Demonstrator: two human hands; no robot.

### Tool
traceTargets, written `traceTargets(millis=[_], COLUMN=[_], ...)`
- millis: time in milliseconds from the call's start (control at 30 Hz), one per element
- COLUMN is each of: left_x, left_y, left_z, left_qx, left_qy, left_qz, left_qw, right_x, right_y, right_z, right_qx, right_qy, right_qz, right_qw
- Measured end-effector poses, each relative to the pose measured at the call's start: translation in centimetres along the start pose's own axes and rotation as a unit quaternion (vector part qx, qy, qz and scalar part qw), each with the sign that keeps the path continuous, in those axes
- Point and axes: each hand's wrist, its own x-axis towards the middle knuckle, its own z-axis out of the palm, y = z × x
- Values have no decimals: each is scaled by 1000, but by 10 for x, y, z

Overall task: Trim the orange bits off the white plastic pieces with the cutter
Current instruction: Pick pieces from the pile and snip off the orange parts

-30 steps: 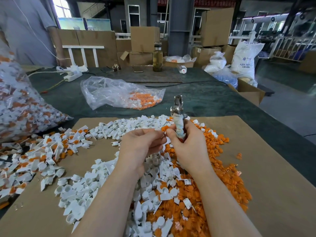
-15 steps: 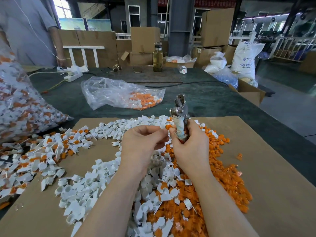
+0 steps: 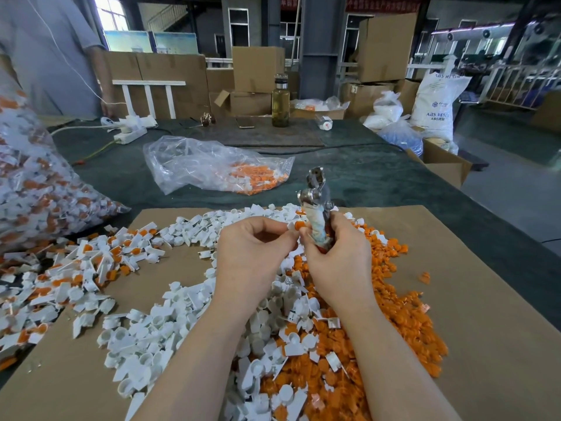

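Left hand pinches a white plastic piece at its fingertips, orange bit pointing right, toward the cutter. Right hand is wrapped round the cutter's taped handles; tool stands nearly upright, long axis running up and slightly away from the person, metal head above both hands.

Key relation: the orange bit sits just beside the handles, well below the blades. The piece lies left of the tool and too low for a cut. My read is that either the piece must rise to the blades or the cutter must tip down to meet it. Left hand is the nearer one to do the feeding. (Whether the blades are parted I cannot tell; the head is small and seen edge-on.)

Below the hands, on the cardboard sheet covering the desk: trimmed white pieces heaped left and centre, cut orange bits heaped right. Untrimmed stock lies further left.
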Motion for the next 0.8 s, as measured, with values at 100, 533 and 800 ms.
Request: traceTargets(millis=[100,533,800], left_x=[1,4,6], left_y=[0,-8,-4], left_z=[1,0,-2], left_qx=[4,46,-93], left_qy=[9,38,16], left_qz=[-14,-1,-26], left_qw=[1000,998,995], right_x=[1,8,12], right_y=[0,-3,2], right_z=[-1,-19,-34], right_qx=[-3,55,53], right_qy=[-27,-191,-307], right_qz=[10,82,105], right_qw=[1000,977,944])
